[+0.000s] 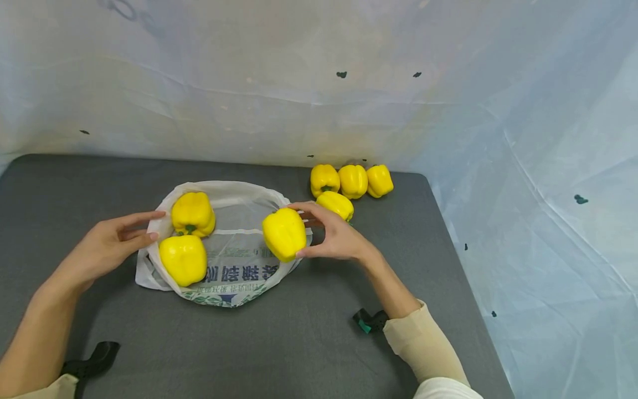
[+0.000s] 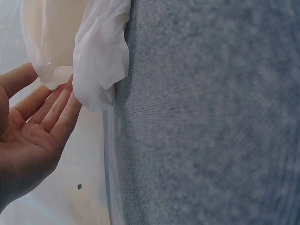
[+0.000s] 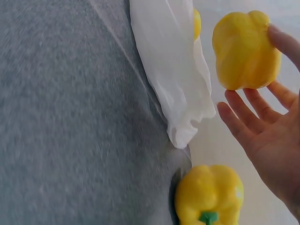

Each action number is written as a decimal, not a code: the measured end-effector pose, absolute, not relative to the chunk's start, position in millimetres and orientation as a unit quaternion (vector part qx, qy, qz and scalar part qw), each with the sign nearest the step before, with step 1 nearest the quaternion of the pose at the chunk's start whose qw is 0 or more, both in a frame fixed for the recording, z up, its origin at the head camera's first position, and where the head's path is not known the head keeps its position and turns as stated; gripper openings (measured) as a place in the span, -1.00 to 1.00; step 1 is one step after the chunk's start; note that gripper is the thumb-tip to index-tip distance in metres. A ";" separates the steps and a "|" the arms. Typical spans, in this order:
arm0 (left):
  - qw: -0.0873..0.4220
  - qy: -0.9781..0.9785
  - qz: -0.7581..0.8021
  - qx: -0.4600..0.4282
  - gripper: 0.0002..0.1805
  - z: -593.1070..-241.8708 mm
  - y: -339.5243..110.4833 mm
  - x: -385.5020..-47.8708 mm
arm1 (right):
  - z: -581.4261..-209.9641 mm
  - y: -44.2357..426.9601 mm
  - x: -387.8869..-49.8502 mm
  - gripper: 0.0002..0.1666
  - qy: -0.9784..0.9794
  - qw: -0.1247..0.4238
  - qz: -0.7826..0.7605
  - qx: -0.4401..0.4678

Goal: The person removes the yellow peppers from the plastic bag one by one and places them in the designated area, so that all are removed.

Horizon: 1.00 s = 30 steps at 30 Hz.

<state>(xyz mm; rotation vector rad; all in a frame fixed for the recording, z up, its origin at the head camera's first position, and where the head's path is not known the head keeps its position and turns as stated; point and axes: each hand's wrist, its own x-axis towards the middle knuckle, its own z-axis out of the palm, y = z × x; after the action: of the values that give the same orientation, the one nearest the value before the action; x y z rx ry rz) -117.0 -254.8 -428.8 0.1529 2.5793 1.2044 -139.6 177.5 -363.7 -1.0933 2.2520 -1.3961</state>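
A white plastic bag (image 1: 234, 238) with printed lettering lies with its mouth spread. Two yellow bell peppers (image 1: 193, 214) sit inside its left side. My left hand (image 1: 111, 241) holds the bag's left rim between thumb and fingers; the left wrist view shows this hand (image 2: 40, 126) with its fingertips against the white film. Over the right part of the mouth, my right hand (image 1: 336, 233) grips another yellow bell pepper (image 1: 284, 234) between thumb and fingertips. In the right wrist view this pepper (image 3: 246, 51) is held above the bag's edge.
Several more yellow peppers (image 1: 353, 181) stand near the table's back right, one (image 1: 335, 205) just behind my right hand. The grey tabletop (image 1: 249, 354) ends at a pale plastic sheet (image 1: 279, 83) behind and to the right. Black wrist mounts (image 1: 97, 359) show below my hands.
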 end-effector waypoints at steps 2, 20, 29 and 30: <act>0.145 0.895 0.418 0.053 -0.29 -429.2 -254.9 -117.0 | -363.1 181.3 -139.8 -0.03 0.783 0.135 -0.479 -0.374; 0.149 0.893 0.421 0.055 -0.28 -428.7 -257.3 -116.9 | -355.7 210.7 -139.4 -0.01 0.816 0.104 -0.476 -0.311; 0.154 0.893 0.420 0.052 -0.26 -427.1 -255.8 -117.8 | -350.5 222.9 -141.3 0.00 0.829 0.099 -0.468 -0.289; 0.154 0.893 0.420 0.052 -0.26 -427.1 -255.8 -117.7 | -350.3 224.7 -141.5 0.01 0.831 0.099 -0.467 -0.285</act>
<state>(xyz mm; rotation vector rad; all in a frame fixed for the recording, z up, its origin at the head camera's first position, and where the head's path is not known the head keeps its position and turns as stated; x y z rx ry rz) -117.7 -255.8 -427.1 0.1487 2.5594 1.2049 -141.5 224.7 -350.3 -0.8439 2.4589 -1.3801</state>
